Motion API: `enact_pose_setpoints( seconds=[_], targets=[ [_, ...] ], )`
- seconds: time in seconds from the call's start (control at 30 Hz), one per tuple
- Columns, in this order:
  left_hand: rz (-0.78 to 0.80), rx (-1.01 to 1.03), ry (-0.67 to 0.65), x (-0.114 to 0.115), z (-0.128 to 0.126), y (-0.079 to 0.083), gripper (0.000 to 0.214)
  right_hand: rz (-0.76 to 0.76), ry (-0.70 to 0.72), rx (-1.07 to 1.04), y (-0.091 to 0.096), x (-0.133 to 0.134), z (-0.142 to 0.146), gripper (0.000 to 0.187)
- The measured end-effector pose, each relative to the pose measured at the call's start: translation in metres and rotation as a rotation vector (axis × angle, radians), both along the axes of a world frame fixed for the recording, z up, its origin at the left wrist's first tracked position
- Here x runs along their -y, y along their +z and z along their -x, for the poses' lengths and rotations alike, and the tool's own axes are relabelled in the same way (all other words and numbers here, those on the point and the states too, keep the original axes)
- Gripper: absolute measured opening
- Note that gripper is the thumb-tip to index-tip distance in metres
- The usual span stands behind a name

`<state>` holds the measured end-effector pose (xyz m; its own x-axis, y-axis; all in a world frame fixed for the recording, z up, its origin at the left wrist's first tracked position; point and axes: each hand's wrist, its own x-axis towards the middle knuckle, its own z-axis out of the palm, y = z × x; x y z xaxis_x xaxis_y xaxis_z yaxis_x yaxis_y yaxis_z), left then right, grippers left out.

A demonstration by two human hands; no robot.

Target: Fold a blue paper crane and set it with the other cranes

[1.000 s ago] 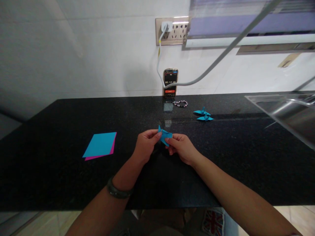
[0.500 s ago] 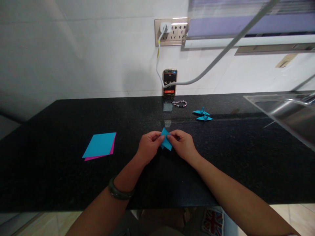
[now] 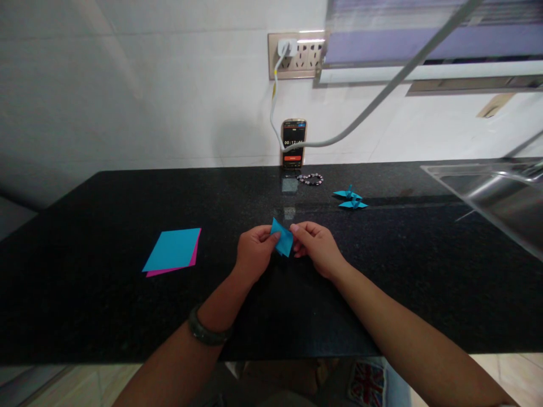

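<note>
A small folded piece of blue origami paper [image 3: 283,240] is held above the black counter, between my two hands. My left hand [image 3: 255,249] pinches its left side, thumb on top and fingers behind. At the upper right edge of the paper, my right hand [image 3: 316,246] has its thumb and index finger closed together on the corner; its other fingers curl below. To the right and farther back lie two blue paper cranes [image 3: 353,204]. A stack of square paper [image 3: 173,250], blue on top and magenta beneath, lies to the left.
A phone [image 3: 293,144] showing a timer leans on the wall, with a cable [image 3: 339,135] running across it from the socket panel [image 3: 297,55]. Beside it lies a beaded bracelet [image 3: 311,179]. A steel sink [image 3: 500,189] is set into the counter [image 3: 106,316] at right.
The folded paper has turned and shifted slightly left, now showing a broader flat face. My right thumb has moved from the paper's middle to its upper right edge.
</note>
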<state>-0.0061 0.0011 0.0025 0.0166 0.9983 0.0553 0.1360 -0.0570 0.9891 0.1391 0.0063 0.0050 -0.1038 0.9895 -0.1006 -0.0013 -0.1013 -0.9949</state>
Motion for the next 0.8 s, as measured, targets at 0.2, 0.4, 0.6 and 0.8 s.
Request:
enact_pose_setpoints(
  seconds=[0.2,0.4,0.6,0.8],
  targets=[
    [-0.214,-0.337,0.031,0.009,-0.005,0.008,0.024,-0.121,-0.007,0.267,-0.011,0.003,0.004,0.023],
    [-0.304,-0.515,0.018,0.014,-0.008,0.011,0.022,-0.207,-0.077,0.377,-0.012,0.008,0.01,0.019],
    [-0.275,-0.482,0.177,0.01,-0.003,0.009,0.021,-0.165,-0.037,0.378,-0.014,0.015,0.017,0.006],
    [-0.088,-0.117,0.248,-0.001,0.001,0.007,0.022,-0.096,-0.001,0.247,-0.009,0.012,0.01,0.011]
  ],
)
